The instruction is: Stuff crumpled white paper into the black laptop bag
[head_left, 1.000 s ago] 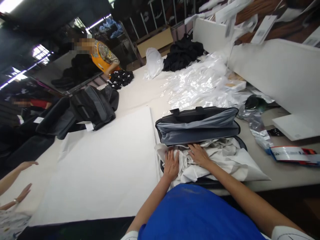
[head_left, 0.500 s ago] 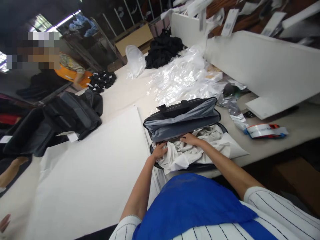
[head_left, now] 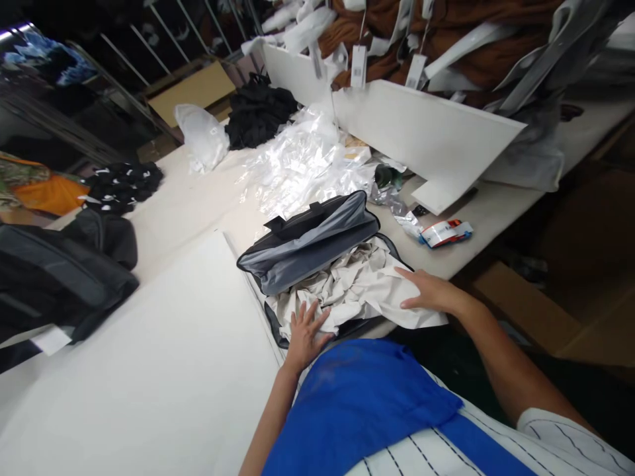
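Observation:
A black bag with a grey lining lies unzipped on the table, its flap raised on the far side. Crumpled off-white paper fills its near part and sticks out at the right. My left hand rests with spread fingers on the paper at the bag's near left edge. At the right end, my right hand touches the protruding paper, thumb and fingers apart.
Large white sheets lie left of the bag. Clear plastic bags are heaped behind it. A white board and a tape roll are at the right. Dark bags stand at the left.
My right hand has moved from under the flap to the paper's right end. My left hand has come nearer to me, its fingers spread. The view has turned to the right.

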A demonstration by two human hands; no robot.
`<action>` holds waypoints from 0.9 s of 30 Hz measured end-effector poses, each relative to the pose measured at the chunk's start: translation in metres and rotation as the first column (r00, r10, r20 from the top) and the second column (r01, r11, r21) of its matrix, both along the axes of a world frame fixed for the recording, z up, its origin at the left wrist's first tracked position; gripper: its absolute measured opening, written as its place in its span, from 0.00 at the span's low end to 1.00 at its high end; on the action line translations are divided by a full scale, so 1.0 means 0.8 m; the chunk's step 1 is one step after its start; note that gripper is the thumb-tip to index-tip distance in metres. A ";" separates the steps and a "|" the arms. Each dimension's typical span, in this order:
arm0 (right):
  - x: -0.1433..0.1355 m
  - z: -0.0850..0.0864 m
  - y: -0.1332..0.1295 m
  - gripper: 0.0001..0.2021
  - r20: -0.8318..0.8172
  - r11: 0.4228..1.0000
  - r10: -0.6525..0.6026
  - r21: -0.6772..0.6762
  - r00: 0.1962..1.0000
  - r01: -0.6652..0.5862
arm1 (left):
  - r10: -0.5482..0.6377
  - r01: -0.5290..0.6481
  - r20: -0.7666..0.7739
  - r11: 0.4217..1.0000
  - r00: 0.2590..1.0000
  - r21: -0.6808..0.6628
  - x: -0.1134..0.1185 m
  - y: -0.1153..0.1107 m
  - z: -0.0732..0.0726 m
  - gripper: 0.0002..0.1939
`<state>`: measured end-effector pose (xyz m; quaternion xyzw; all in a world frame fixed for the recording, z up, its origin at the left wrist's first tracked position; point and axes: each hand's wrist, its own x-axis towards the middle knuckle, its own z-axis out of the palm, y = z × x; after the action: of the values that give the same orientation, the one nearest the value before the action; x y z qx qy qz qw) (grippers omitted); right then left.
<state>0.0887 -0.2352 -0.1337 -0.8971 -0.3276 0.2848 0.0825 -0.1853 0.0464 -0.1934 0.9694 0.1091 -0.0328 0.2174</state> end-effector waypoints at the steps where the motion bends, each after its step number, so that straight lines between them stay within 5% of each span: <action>1: -0.002 -0.005 0.005 0.46 -0.017 0.999 0.032 0.007 0.999 -0.032 | -0.008 0.008 -0.013 1.000 1.000 0.021 0.000 0.001 -0.006 0.30; 8: 0.019 -0.061 0.065 0.14 0.303 0.958 0.134 0.204 0.943 -0.202 | -0.052 0.049 0.014 0.989 0.999 0.140 -0.004 0.010 -0.031 0.30; 15: 0.048 -0.099 0.103 0.12 0.330 0.955 0.118 0.221 0.937 -0.199 | -0.052 0.039 0.062 0.980 0.997 0.196 0.013 0.013 -0.046 0.29; 20: 0.050 -0.082 0.110 0.19 0.291 0.960 0.115 0.214 0.950 -0.181 | -0.064 0.058 0.034 0.984 0.997 0.169 0.016 0.009 -0.033 0.33; 24: 0.055 -0.049 0.070 0.41 0.241 0.980 0.133 0.115 0.961 -0.164 | 0.075 -0.091 0.151 0.991 0.986 0.100 -0.019 -0.008 -0.016 0.28; 27: 0.055 -0.028 0.043 0.41 0.204 0.996 0.085 -0.051 0.975 -0.076 | 0.214 -0.222 0.147 0.974 0.966 0.039 -0.052 -0.016 -0.004 0.27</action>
<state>0.1329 -0.2005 -0.1558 -0.9094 -0.3641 0.2004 0.0173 -0.2271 0.0337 -0.1969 0.9571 0.2003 0.0632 0.1998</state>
